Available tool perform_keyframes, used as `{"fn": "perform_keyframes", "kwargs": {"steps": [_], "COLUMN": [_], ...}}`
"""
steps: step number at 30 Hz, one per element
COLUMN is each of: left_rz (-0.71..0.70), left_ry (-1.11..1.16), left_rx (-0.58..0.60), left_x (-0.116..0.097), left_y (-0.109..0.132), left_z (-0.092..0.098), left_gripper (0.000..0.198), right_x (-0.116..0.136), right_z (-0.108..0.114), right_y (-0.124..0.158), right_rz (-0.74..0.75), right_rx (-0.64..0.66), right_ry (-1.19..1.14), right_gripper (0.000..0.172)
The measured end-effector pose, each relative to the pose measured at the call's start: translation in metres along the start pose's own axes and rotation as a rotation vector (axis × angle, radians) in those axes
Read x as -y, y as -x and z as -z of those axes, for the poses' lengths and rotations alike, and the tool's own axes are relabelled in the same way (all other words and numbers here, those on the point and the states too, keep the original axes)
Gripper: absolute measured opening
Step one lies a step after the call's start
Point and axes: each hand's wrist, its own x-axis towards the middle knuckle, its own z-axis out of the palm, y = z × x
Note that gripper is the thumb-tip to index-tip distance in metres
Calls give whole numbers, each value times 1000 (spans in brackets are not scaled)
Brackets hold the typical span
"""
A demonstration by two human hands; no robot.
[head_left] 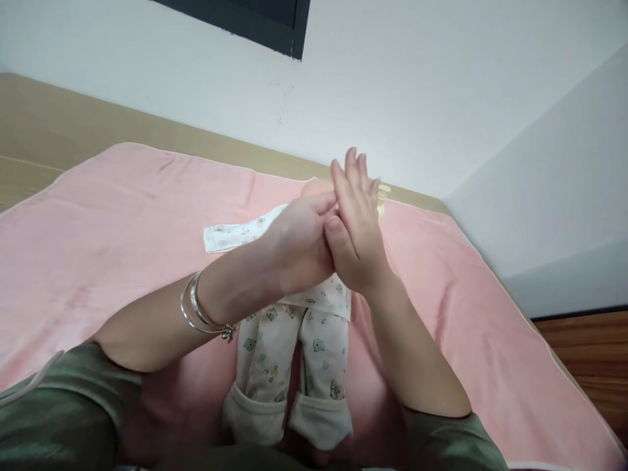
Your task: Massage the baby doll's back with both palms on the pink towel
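Note:
My left hand [309, 245] and my right hand [360, 235] are pressed palm to palm above the middle of the bed. The right hand's fingers are stretched out and point up and away. Most of the left fingers are hidden behind the right hand, while its thumb lies straight against it. No object shows between the palms. Under them lies a small white printed top [240, 234], one sleeve spread to the left. Matching baby trousers [277, 347] with little animal prints and wide pale cuffs extend towards me. A rounded peach-coloured shape [314, 188] is partly hidden behind my hands.
A pink sheet [137, 216] with wrinkles covers the light wooden surface [73, 118]. Something pale yellow [384, 193] shows just behind my right fingers. White walls [417, 85] rise at the back and right, and brown wood [583, 360] stands at the right edge.

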Motion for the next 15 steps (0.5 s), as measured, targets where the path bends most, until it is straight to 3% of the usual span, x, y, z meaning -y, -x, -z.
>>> {"fn": "perform_keyframes", "kwargs": {"steps": [3, 8, 12, 15], "left_rz": [-24, -200, -154, -49], "left_ry": [-27, -35, -45, -23], "left_rx": [108, 97, 115, 6], "left_x": [-25, -56, -42, -17], "left_y": [-2, 0, -11, -18], "left_z": [0, 14, 17, 12], "left_gripper": [59, 73, 64, 55], "right_x": [6, 53, 71, 68], "right_z": [-7, -5, -1, -1], "right_y": [2, 25, 39, 41], "right_rz": [-77, 145, 343, 361], "right_rx": [27, 110, 116, 57], "right_ry": [58, 30, 24, -10], "right_gripper": [71, 85, 73, 74]}}
